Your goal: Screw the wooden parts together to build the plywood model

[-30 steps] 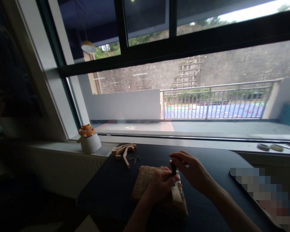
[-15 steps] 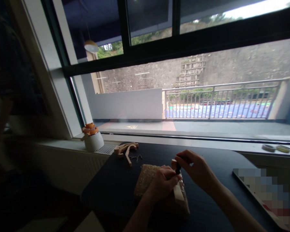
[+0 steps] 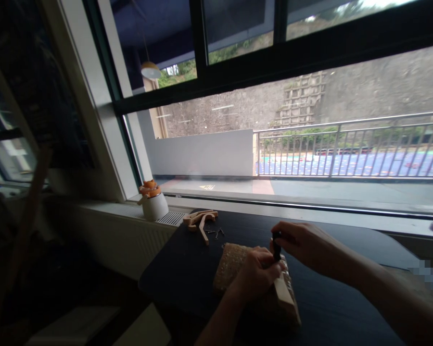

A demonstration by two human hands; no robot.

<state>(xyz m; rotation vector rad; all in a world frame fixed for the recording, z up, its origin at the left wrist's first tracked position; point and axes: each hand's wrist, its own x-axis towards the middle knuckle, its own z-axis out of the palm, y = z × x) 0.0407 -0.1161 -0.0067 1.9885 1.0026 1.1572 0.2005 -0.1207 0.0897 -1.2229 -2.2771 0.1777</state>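
Note:
My left hand point(image 3: 257, 275) is closed on a pale wooden piece point(image 3: 283, 291) that lies across a woven mat point(image 3: 231, 262) on the dark table point(image 3: 187, 278). My right hand point(image 3: 303, 243) is wrapped round a small black-handled tool point(image 3: 276, 247) held upright, its tip down on the wooden piece right beside my left fingers. The tool's tip is hidden between the two hands.
More cut wooden parts point(image 3: 200, 219) and a few small screws point(image 3: 215, 232) lie at the table's far left corner. A white pot with an orange top point(image 3: 153, 201) stands on the window sill. A large window runs along the far side of the table.
The camera has swung to the left, so everything has shifted right in view. Both hands stay together on the wooden piece, and the tool has stayed upright.

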